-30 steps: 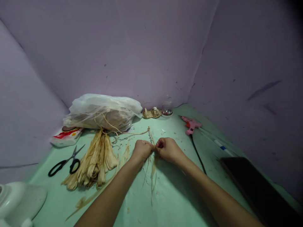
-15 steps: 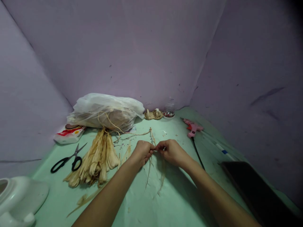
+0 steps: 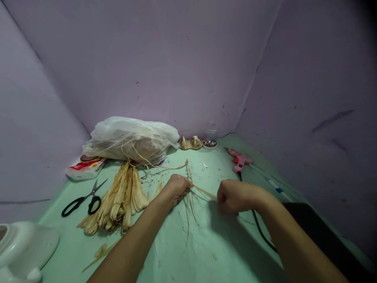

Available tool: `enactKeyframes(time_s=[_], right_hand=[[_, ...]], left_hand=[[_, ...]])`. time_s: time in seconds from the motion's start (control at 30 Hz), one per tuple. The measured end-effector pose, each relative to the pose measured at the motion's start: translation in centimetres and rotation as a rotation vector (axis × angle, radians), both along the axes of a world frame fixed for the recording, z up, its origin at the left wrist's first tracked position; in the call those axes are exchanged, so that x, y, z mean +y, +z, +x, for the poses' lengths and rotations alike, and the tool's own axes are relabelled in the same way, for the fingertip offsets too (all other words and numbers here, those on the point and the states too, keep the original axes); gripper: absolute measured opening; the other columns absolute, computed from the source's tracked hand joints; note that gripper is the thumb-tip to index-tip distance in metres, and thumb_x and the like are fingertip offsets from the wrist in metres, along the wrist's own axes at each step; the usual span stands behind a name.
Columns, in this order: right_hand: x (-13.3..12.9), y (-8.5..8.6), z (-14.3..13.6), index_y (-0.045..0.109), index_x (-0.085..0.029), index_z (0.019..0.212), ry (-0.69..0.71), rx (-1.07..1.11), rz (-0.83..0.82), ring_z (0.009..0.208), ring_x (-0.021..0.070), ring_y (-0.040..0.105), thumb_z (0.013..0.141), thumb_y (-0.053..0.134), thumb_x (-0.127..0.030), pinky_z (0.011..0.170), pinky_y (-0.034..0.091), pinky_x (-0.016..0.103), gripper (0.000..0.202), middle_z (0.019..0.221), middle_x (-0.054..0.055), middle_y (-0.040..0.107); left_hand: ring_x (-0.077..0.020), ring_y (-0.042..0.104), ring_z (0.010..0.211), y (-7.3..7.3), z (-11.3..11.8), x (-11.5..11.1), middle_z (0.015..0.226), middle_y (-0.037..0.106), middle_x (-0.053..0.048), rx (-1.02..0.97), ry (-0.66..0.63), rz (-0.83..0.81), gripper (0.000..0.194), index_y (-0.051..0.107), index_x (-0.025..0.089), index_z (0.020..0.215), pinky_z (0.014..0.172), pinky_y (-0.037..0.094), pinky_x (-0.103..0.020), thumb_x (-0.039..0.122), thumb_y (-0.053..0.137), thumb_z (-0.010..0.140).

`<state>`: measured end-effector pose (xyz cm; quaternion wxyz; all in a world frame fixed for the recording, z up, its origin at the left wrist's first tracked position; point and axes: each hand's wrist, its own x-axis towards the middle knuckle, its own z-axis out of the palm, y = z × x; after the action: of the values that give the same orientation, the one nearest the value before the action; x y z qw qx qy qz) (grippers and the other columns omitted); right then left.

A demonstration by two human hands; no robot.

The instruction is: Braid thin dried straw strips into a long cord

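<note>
Near the middle of the table my left hand [image 3: 178,188] pinches a thin braided cord [image 3: 189,172] of dried plant fibre. The cord's far end lies at a small peg or knot behind the hand. My right hand [image 3: 235,196] is closed on a pale fibre strip [image 3: 205,192], which runs taut from the left fingertips to the right fist. Loose fibre ends [image 3: 188,214] hang below my left hand. To the left lies a fanned bundle of dried husk strips [image 3: 122,196], tied at its top.
Black-handled scissors [image 3: 85,199] lie left of the bundle. A white plastic bag [image 3: 132,135], a small woven piece [image 3: 191,143] and a jar of beads [image 3: 210,142] stand by the wall. A pink glue gun [image 3: 239,159], a dark slab [image 3: 315,236] and a white ceramic object [image 3: 26,247] are at the sides.
My right hand has moved right, away from the left hand, drawing a fibre strip out straight. My left hand keeps its pinch in nearly the same place.
</note>
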<state>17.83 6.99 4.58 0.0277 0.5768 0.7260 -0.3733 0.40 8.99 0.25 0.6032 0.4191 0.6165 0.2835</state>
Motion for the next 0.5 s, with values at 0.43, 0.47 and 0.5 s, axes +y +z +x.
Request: enactKeyframes(time_s=[0.43,0.47,0.5], right_hand=[[1.7,-2.7,-5.1,0.058,-0.013,0.071,-0.602,0.673,-0.147,0.038,0.0130,0.054,0.067,0.051,-0.009,0.040,0.044,0.023,0.008,0.045,0.001,0.054],[1.6,-3.1,-5.5,0.056,-0.013,0.062,-0.587,0.689,-0.176,0.038,0.0122,0.053,0.066,0.050,-0.009,0.040,0.045,0.023,0.008,0.045,0.000,0.053],[1.6,-3.4,-5.6,0.054,-0.013,0.056,-0.578,0.709,-0.195,0.039,0.0112,0.053,0.065,0.049,-0.008,0.041,0.046,0.022,0.011,0.044,0.000,0.052]], left_hand=[[-0.0026,0.021,0.027,0.1,0.0,0.0,0.034,0.034,0.008,0.028,-0.036,0.042,0.002,0.050,0.014,0.055,0.033,0.011,-0.018,0.015,0.051,0.055],[-0.0026,0.021,0.027,0.2,0.0,0.0,0.033,0.033,0.008,0.032,-0.035,0.053,0.001,0.049,0.014,0.054,0.033,0.011,-0.018,0.014,0.050,0.054],[-0.0026,0.021,0.027,0.2,0.0,0.0,0.033,0.033,0.007,0.036,-0.036,0.066,0.001,0.049,0.014,0.053,0.033,0.011,-0.018,0.012,0.049,0.053]])
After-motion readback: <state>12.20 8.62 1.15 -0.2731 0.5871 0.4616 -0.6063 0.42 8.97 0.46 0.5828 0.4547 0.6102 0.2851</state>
